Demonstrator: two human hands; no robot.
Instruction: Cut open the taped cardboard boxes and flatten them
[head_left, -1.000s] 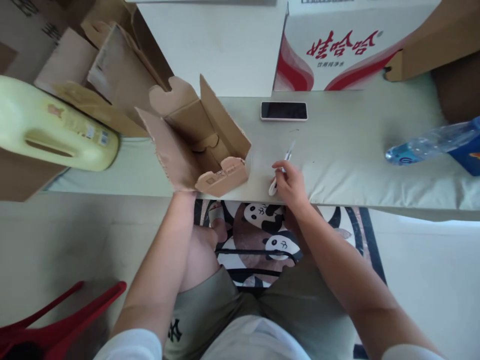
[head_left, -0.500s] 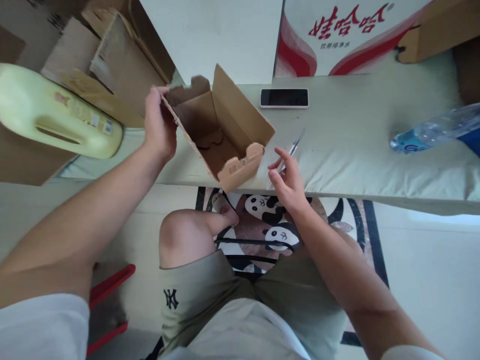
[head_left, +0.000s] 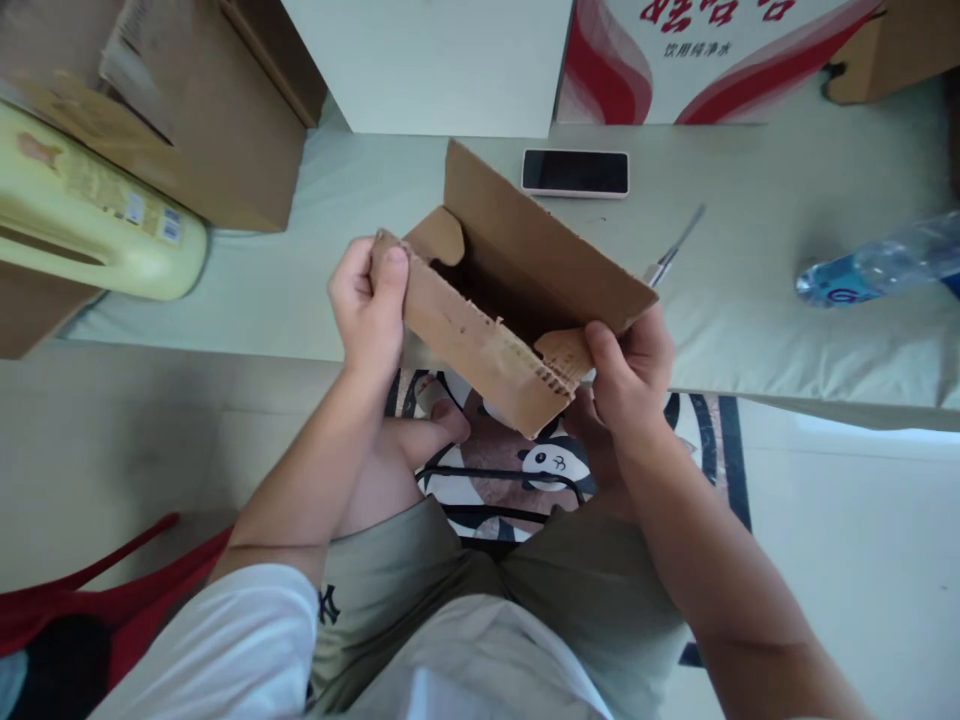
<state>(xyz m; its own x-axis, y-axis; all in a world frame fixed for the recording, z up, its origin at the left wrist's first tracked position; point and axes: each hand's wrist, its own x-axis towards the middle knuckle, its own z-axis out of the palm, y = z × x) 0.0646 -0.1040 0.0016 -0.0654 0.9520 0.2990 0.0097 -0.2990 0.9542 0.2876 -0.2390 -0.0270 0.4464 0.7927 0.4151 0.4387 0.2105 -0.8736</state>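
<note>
Holding tilted open cardboard box (head_left: 487, 345) between left hand (head_left: 369, 305) and right hand (head_left: 637, 365), at front edge of table (head_left: 750, 290); pinching left corner with thumb and fingers, gripping right end just beside slim pen-like tool (head_left: 663, 268).

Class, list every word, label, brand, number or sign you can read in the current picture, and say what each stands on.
"饮用纯净水": red-and-white carton; larger red characters above are cut off by the picture's edge.
"NY", interlocked: the shorts.
Too small or blurred to read: print on the yellow jug, with its barcode; the blue label on the clear bottle; faint marks on the held cardboard box.
</note>
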